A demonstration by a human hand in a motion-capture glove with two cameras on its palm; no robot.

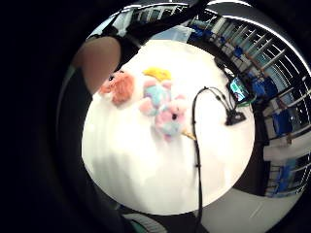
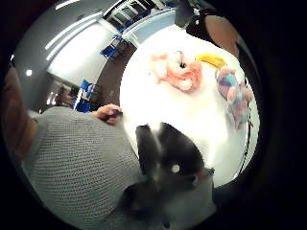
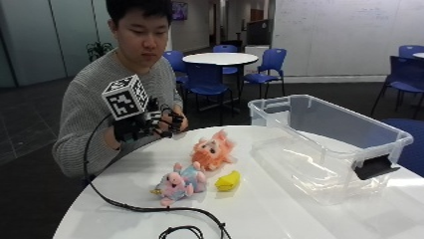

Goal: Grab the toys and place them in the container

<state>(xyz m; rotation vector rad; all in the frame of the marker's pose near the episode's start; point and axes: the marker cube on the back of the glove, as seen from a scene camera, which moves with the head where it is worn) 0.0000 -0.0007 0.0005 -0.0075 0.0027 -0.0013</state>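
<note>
From outside, we see a round white table [image 3: 278, 209]: three toys, an orange plush [image 3: 212, 149], a pastel plush [image 3: 180, 183] and a yellow banana [image 3: 228, 180], lie at nine o'clock of one clear container [image 3: 331, 144]. The gloved right hand [image 3: 136, 127] hovers; we cannot tell its fingers. Both palm views count three toys too.

- The person wears a grey knitted sweater [image 3: 83, 107] with long sleeves and a ribbed, textured weave.
- The right hand [image 3: 136, 127] is covered by a black glove with black straps across it.
- The other hand [image 3: 177, 123] is bare, with no glove or strap on it.
- The sweater's sleeve ends at the wrist of the gloved hand.
</note>
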